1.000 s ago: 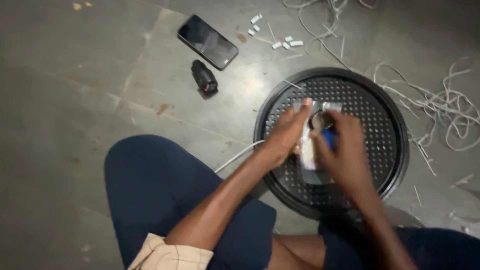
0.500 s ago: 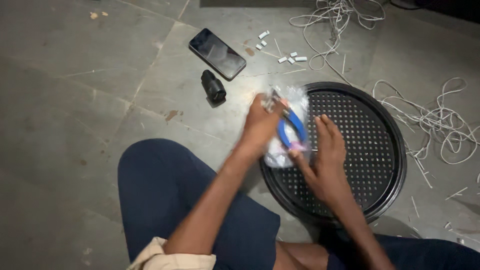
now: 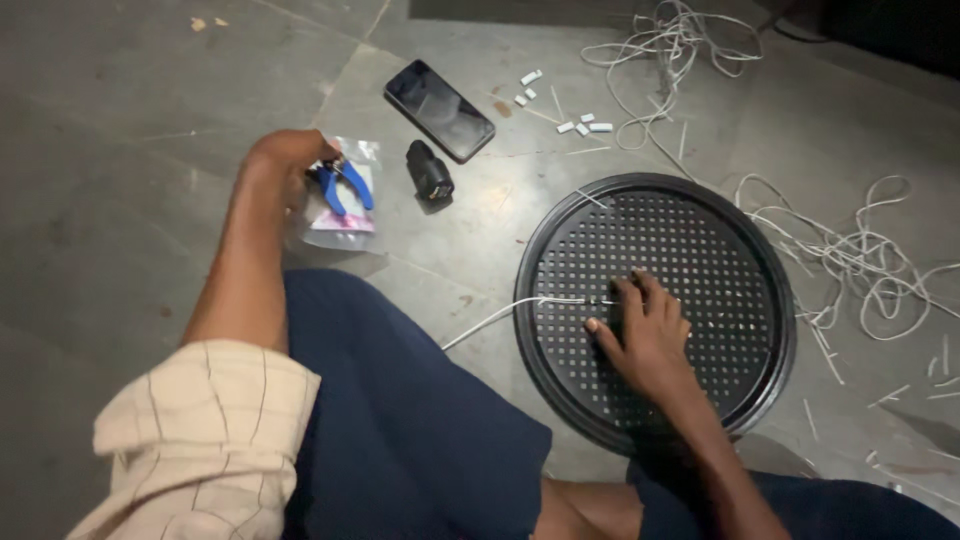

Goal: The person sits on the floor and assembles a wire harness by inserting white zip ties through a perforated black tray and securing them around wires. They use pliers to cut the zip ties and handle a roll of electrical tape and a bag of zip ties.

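My left hand (image 3: pixel 285 160) is out to the left over the grey floor, gripping a clear plastic bag (image 3: pixel 340 205) with blue-handled pliers (image 3: pixel 340 185) on or in it. My right hand (image 3: pixel 645 330) rests palm down on a round black perforated tray (image 3: pixel 700 240), fingers spread, touching a thin white wire (image 3: pixel 500 315) that runs across the tray's left rim toward my knee. My legs in dark blue cloth fill the lower middle.
A black phone (image 3: pixel 440 110) and a small black plug-like part (image 3: pixel 430 172) lie on the floor behind the bag. Small white connectors (image 3: pixel 580 125) and tangled white wires (image 3: pixel 860 260) lie behind and right of the tray, with short wire offcuts around.
My left hand carried the bag and blue pliers from above the tray out to the floor at the left. My right hand dropped flat onto the tray over the white wire.
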